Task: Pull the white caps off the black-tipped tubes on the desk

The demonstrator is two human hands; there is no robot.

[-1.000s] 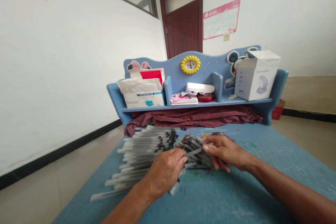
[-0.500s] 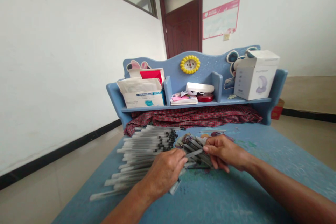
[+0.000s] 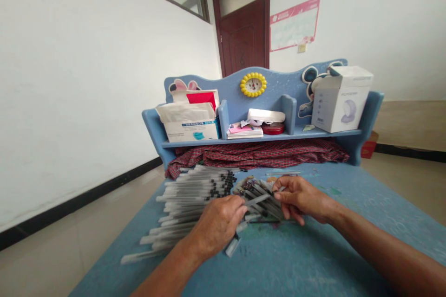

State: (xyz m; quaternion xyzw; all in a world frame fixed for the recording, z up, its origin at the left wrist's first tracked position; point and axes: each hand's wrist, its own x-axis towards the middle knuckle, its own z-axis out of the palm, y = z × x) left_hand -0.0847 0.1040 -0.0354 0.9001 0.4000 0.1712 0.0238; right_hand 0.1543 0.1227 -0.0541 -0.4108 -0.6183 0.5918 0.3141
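My left hand [image 3: 223, 218] is closed, its fingertips pinching a translucent pen barrel [image 3: 258, 200] that points right. Just past the barrel's far end is my right hand [image 3: 299, 198], thumb and forefinger pressed together. A tiny dark spot shows at that pinch, too small to name. Left of my hands lies a thick row of frosted pens [image 3: 188, 199] with black ends. Behind the held barrel is a loose heap of dark-cored pens [image 3: 258, 190]. A short clear pen cap [image 3: 232, 247] lies on the table beside my left wrist.
The blue table [image 3: 296, 264] has a shelf at its back. On the shelf stand a mask box [image 3: 191, 130], papers [image 3: 245, 132], a red round tin [image 3: 272, 129] and a white box [image 3: 341, 102]. A checked cloth [image 3: 258, 154] lies bunched beneath it.
My right fingers have come off the barrel's end and moved slightly up and right. The barrel stays in my left hand. The view has shifted very slightly.
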